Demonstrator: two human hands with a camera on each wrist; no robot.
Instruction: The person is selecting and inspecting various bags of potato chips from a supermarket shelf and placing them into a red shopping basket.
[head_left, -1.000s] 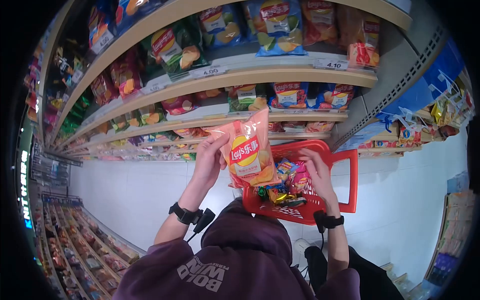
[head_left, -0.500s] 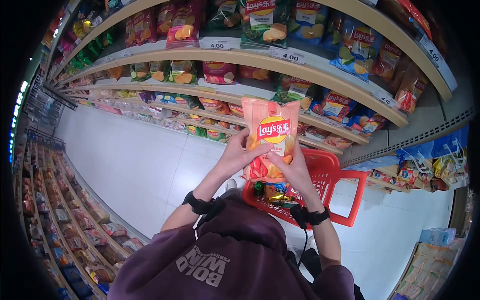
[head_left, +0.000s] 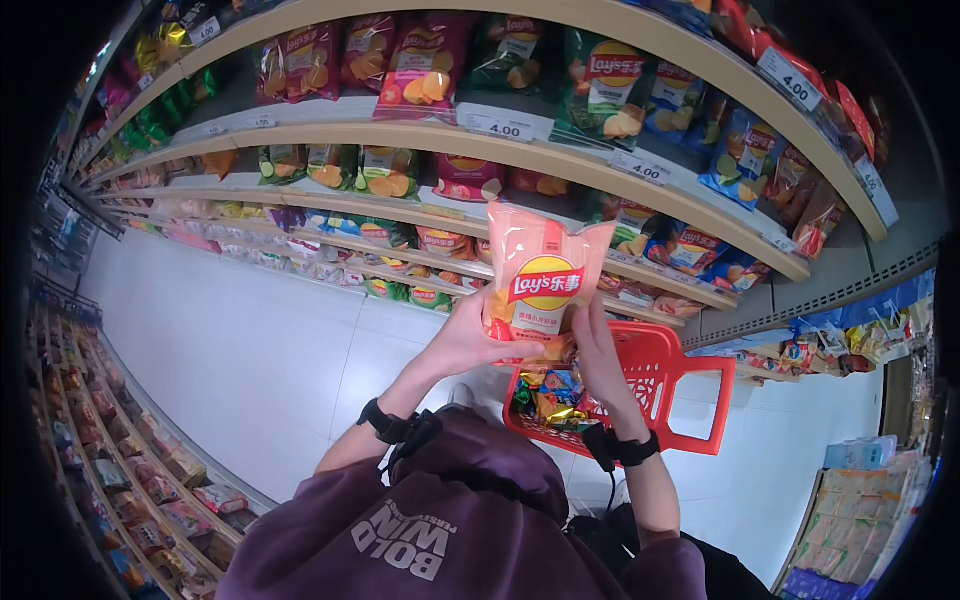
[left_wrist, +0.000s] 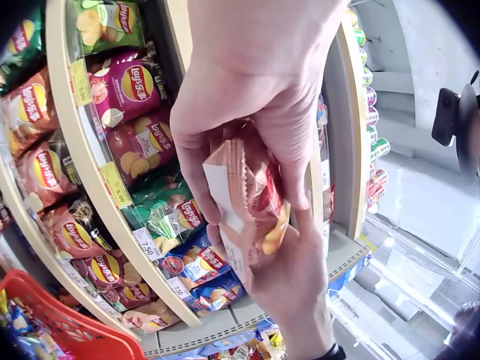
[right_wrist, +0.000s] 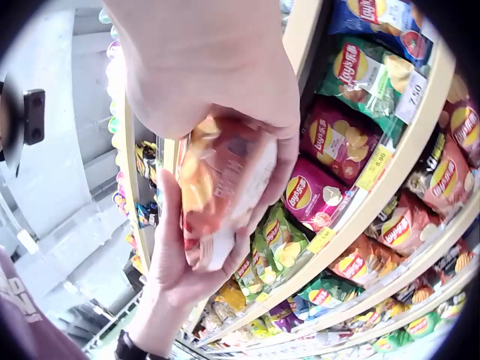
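Observation:
Upright in front of my body I hold a pink Lay's chip bag [head_left: 545, 265] with both hands. My left hand [head_left: 470, 340] grips its lower left side, thumb across the front. Around the lower right side curls my right hand [right_wrist: 217, 67], its fingers partly hidden behind the bag in the head view. Both wrist views show the bag [left_wrist: 251, 202] end-on between the two hands. Below the hands stands a red shopping basket [head_left: 645, 350] with several small colourful packets [head_left: 555, 410] in it.
Ahead, curved shelves [head_left: 350, 135] carry rows of Lay's bags above price tags [head_left: 500, 127]. Another long shelf of packaged snacks [head_left: 150, 470] runs along the left. White tiled floor [head_left: 240, 320] lies between them. Hanging packets [head_left: 880, 330] and stacked goods [head_left: 845, 520] are on the right.
My right hand has moved from over the basket to the bag, which only my left hand held at first. My right thumb has since slid off the bag's front. The head view has turned left.

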